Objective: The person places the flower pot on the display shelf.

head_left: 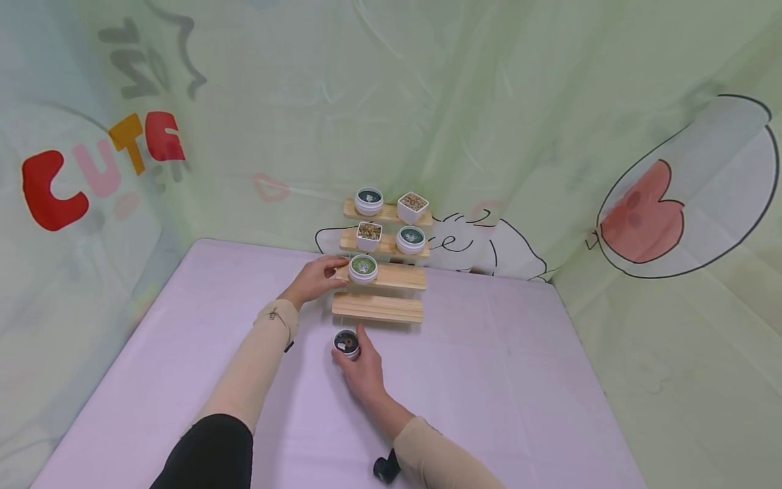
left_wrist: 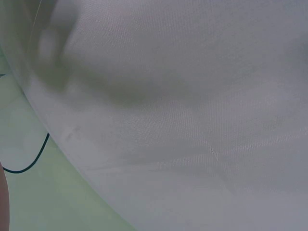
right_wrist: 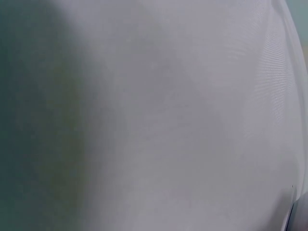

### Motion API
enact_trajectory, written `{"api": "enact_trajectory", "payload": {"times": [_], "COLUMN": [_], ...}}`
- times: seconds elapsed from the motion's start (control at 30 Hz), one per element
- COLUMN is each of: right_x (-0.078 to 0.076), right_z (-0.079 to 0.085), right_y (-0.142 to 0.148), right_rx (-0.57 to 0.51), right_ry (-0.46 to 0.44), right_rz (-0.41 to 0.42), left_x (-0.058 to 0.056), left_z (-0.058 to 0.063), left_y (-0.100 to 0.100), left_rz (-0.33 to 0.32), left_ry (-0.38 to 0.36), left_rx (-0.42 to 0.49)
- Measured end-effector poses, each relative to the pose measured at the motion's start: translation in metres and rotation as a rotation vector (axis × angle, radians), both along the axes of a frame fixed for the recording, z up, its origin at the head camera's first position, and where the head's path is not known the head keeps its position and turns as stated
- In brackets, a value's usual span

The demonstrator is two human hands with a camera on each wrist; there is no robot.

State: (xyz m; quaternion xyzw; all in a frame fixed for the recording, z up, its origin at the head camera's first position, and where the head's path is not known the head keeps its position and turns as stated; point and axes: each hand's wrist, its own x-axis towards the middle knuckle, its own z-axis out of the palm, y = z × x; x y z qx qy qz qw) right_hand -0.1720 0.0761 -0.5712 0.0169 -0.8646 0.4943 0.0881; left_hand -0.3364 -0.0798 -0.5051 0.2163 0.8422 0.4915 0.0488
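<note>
In the head view, a tiered wooden display stand (head_left: 379,308) has several narrow shelves. My left hand (head_left: 311,280) grips the left end of its third shelf from the top, fingers and thumb bent about the board. Close by those fingertips sits a round white pot with a green top (head_left: 363,267). Below the lowest shelf, my right hand (head_left: 364,367) holds a small round pot with a dark top (head_left: 347,342) between thumb and fingers. Neither wrist view shows the stand; the left wrist view shows blurred cloth (left_wrist: 202,134), the right wrist view pale cloth (right_wrist: 183,115).
The top shelf carries a round pot (head_left: 369,200) and a square pot of brown bits (head_left: 413,206). Another square pot (head_left: 369,234) and round pot (head_left: 411,239) share the second shelf. Printed curtains (head_left: 275,122) rise behind the lilac-covered table (head_left: 489,367).
</note>
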Motion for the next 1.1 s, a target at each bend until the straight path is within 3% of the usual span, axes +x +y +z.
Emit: {"api": "enact_trajectory", "payload": {"times": [0.67,1.1], "right_x": [0.01,0.007], "right_z": [0.013,0.033], "right_y": [0.026,0.029], "right_rx": [0.014,-0.06], "right_ry": [-0.044,-0.047], "right_rz": [-0.011,-0.042], "left_x": [0.001,0.001], "left_z": [-0.003,-0.002], "left_y": [-0.001,0.0], "left_rz": [-0.005,-0.004], "left_ry": [0.022,0.004], "left_rx": [0.021,0.028]}}
